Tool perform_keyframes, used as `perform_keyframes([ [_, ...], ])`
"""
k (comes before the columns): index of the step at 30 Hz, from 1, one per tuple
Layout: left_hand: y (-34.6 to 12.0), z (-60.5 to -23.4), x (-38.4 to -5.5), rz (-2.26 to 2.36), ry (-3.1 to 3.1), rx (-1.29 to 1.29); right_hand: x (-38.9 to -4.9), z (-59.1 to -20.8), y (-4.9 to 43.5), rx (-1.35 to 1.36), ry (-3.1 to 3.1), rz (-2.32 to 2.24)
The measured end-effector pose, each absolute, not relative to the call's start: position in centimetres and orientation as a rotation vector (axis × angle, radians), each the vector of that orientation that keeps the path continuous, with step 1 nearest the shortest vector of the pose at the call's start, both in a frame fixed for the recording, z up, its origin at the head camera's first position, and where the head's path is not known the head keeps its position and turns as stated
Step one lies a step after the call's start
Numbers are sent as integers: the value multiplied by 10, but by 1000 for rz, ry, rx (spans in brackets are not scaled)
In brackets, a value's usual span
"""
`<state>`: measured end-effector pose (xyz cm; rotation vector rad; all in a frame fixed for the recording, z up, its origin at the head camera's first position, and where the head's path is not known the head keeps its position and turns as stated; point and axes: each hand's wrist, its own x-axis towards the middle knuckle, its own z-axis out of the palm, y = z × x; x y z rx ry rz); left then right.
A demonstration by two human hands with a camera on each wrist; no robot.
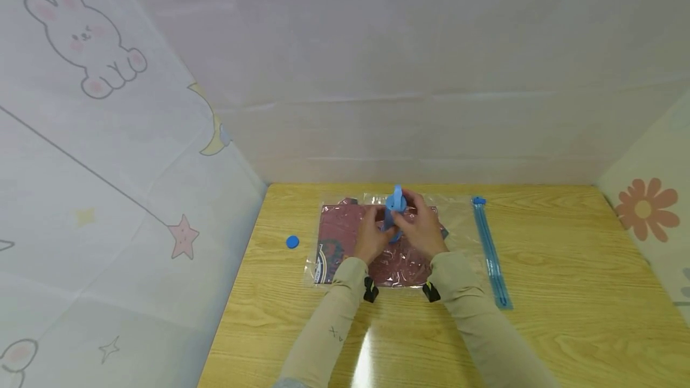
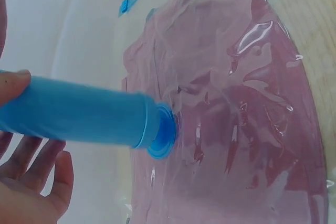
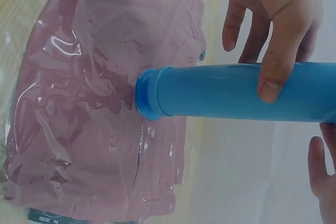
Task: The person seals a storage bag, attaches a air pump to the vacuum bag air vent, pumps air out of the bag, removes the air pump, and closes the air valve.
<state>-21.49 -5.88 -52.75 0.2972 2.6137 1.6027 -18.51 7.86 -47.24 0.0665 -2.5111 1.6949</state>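
A blue hand pump (image 1: 398,203) stands upright on the round blue valve (image 2: 167,131) of a clear vacuum storage bag (image 1: 462,211). Inside the bag lies a flat, dark pinkish-red folded item (image 1: 345,226), with dark printed patches showing. My left hand (image 1: 374,237) holds the pump's barrel from the left; its thumb lies on the barrel in the right wrist view, while the other fingers are spread loosely beside it. Higher up, near the looped top, my right hand (image 1: 423,229) grips the pump with thumb and fingers.
A small round blue cap (image 1: 292,242) lies on the wooden table (image 1: 566,268) left of the bag. The bag's blue zip strip (image 1: 490,256), with a slider at its far end, runs along the right side. Printed cloth walls (image 1: 350,142) stand behind and beside the table.
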Motion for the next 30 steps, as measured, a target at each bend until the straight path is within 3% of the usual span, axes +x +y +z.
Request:
perform_keyframes([
  [9,-62,-533,-212,1674,2407,154,-182,-491,93,-87,-2667,1715],
  [15,-63,-536,-208,1629,2306,79,-172,-519,107,-27,-2874,1752],
  [30,-58,-548,-197,1468,2275,254,-153,-542,116,81,-3093,1728],
])
